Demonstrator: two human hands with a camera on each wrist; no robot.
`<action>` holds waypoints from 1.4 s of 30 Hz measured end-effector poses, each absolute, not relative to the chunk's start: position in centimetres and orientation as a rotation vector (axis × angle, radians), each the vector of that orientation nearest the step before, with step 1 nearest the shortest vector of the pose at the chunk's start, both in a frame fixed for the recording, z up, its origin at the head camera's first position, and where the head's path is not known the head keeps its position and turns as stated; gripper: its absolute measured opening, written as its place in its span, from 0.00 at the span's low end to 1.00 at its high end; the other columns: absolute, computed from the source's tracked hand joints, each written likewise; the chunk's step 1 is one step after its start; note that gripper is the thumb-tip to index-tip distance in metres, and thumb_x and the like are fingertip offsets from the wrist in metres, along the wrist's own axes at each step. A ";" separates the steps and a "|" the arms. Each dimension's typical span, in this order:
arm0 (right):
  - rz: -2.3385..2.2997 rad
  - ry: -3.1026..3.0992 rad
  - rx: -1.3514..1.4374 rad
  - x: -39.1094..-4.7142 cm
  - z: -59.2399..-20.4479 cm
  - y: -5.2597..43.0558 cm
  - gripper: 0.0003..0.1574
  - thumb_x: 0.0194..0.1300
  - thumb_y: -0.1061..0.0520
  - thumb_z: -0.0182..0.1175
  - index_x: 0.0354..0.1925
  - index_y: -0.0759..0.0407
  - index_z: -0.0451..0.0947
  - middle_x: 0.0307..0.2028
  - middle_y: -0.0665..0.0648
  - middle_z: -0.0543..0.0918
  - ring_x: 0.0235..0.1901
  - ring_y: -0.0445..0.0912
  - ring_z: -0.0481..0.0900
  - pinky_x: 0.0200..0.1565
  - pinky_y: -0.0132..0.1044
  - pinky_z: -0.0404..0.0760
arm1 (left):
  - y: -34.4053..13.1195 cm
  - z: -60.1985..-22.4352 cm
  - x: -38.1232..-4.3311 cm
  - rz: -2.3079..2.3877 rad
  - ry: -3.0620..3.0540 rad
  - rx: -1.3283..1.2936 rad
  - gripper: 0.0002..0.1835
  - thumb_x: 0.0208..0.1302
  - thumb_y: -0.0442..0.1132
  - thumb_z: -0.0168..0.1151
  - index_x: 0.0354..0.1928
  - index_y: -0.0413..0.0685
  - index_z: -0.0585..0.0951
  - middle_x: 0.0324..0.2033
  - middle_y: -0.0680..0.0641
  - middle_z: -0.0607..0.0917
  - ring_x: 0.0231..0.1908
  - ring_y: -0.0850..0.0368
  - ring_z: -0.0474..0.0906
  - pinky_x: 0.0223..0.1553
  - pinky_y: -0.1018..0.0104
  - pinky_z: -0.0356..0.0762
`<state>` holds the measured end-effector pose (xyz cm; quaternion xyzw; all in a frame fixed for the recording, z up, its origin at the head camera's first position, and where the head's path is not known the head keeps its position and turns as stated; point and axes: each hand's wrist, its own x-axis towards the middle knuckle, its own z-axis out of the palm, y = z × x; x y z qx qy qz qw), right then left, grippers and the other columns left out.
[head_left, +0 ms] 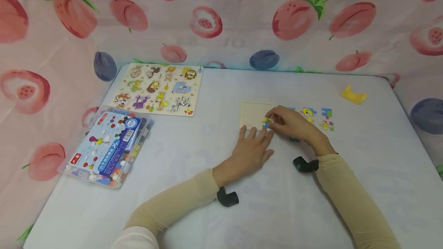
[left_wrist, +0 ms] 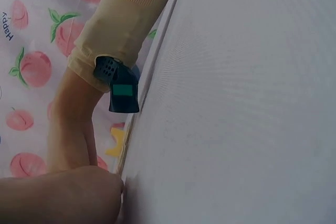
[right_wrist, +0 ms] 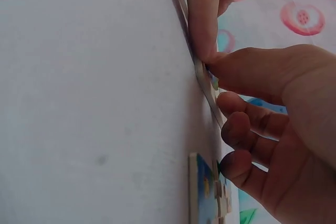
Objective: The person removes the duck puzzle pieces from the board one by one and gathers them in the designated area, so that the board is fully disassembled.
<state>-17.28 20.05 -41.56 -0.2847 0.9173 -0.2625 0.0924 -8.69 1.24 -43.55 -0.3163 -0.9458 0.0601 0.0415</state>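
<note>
A small square wooden puzzle tray lies flat near the middle of the table. In its near right corner is a colourful puzzle piece, which my right hand pinches between thumb and fingers. My left hand rests with spread, fairly straight fingers on the tray's near edge. In the right wrist view, the thumb of the right hand meets a left fingertip at the tray's rim, largely hiding the piece. Just right of the tray lie several loose puzzle pieces, some partly covered by the right hand.
An animal puzzle board lies at the back left. In front of it sits a clear plastic box of coloured molecule-model parts. A yellow curved object is at the back right. A fruit-patterned cloth hangs behind the table.
</note>
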 end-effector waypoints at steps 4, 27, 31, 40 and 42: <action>-0.873 2.714 -0.799 -17.5 -41.7 20.2 0.17 0.64 0.55 0.61 0.50 0.56 0.73 0.40 0.55 0.73 0.32 0.45 0.70 0.34 0.36 0.72 | 1.2 -43.4 -8.8 0.165 -2.910 -0.969 0.32 0.72 0.62 0.30 0.73 0.58 0.56 0.67 0.55 0.64 0.61 0.52 0.61 0.64 0.44 0.56; -1.171 2.719 -0.534 -16.1 -40.1 24.5 0.08 0.66 0.57 0.59 0.43 0.57 0.75 0.39 0.53 0.79 0.38 0.40 0.74 0.39 0.30 0.72 | 1.3 -43.5 -8.7 0.116 -2.918 -0.976 0.33 0.71 0.62 0.33 0.73 0.56 0.56 0.66 0.54 0.66 0.61 0.52 0.62 0.65 0.43 0.55; -1.141 2.764 -0.496 -15.6 -40.1 26.3 0.07 0.66 0.57 0.58 0.42 0.57 0.74 0.37 0.53 0.79 0.36 0.38 0.73 0.38 0.28 0.71 | 1.3 -43.4 -8.7 0.111 -2.919 -0.980 0.33 0.71 0.62 0.33 0.73 0.56 0.56 0.65 0.54 0.66 0.60 0.52 0.62 0.65 0.43 0.55; -1.131 2.778 -0.425 -14.4 -40.3 29.7 0.08 0.65 0.57 0.60 0.42 0.58 0.75 0.36 0.54 0.79 0.35 0.37 0.73 0.37 0.24 0.70 | 1.3 -43.4 -8.7 0.116 -2.928 -0.979 0.33 0.72 0.62 0.33 0.73 0.55 0.56 0.65 0.54 0.65 0.60 0.52 0.61 0.65 0.43 0.54; -1.102 2.787 -0.404 -14.1 -40.5 30.4 0.10 0.65 0.56 0.60 0.43 0.58 0.76 0.36 0.54 0.80 0.35 0.37 0.73 0.37 0.23 0.70 | 1.3 -43.4 -8.7 0.109 -2.930 -0.980 0.33 0.71 0.62 0.33 0.73 0.55 0.56 0.66 0.54 0.65 0.60 0.52 0.61 0.65 0.43 0.54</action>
